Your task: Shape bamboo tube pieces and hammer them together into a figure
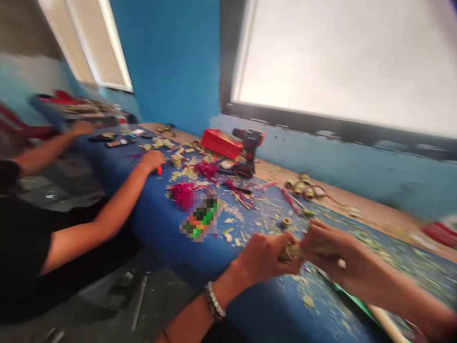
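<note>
My left hand (262,257) and my right hand (330,252) meet over the blue table (160,224), both closed on a short pale bamboo-like piece (298,248) held between them. A beaded bracelet (214,300) sits on my left wrist. Pale shavings (250,228) lie scattered on the table just beyond my hands, and a small cut ring (285,222) rests near my right hand's knuckles. The picture is smeared by motion.
A co-worker in black sits at left, one hand (153,159) on the table, the other hand (83,127) reaching further back. A red box (221,143) and a cordless drill (248,152) stand by the wall. Pink tufts (183,193) and cut tube pieces (305,186) lie about.
</note>
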{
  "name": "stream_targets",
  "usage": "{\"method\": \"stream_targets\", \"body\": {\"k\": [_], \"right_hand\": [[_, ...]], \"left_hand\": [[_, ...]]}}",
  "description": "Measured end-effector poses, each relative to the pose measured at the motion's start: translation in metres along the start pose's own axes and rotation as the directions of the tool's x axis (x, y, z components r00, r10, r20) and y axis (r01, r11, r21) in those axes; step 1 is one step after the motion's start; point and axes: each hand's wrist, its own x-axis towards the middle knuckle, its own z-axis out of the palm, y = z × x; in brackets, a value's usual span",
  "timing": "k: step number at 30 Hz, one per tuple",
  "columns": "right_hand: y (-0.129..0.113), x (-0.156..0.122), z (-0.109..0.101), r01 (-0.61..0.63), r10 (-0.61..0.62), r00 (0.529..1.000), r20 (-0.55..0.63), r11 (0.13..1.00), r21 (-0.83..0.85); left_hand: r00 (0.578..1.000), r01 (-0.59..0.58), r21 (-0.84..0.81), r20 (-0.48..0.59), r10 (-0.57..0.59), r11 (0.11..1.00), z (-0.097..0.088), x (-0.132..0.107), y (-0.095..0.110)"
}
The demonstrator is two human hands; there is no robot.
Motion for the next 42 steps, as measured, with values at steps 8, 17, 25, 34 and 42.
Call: {"method": "stream_targets", "body": {"k": [8, 17, 25, 34, 42], "right_hand": [[-0.003, -0.008, 0.003, -0.143, 0.142, 0.989, 0.039, 0.989, 0.040], [-0.003, -0.017, -0.011, -0.115, 0.125, 0.984, 0.123, 0.989, -0.090], [0.017, -0.046, -0.005, -0.190, 0.209, 0.968, 0.142, 0.972, -0.138], [0.003, -0.011, -0.012, -0.218, 0.225, 0.963, -0.151, 0.974, 0.063], [0.003, 0.018, -0.004, -0.170, 0.183, 0.981, -0.057, 0.968, 0.187]], "left_hand": [[0.999, 0.003, -0.056, 0.038, -0.001, 0.998, -0.006, 0.002, 0.000], [0.993, 0.083, -0.276, 0.103, -0.057, 0.958, -0.019, 0.000, -0.004], [0.964, -0.012, -0.054, 0.266, 0.026, 0.998, -0.049, -0.016, -0.027], [0.969, 0.145, -0.155, 0.223, -0.109, 0.977, -0.033, -0.008, -0.019], [0.974, 0.219, -0.566, 0.173, -0.145, 0.795, -0.029, 0.007, -0.005]]}}
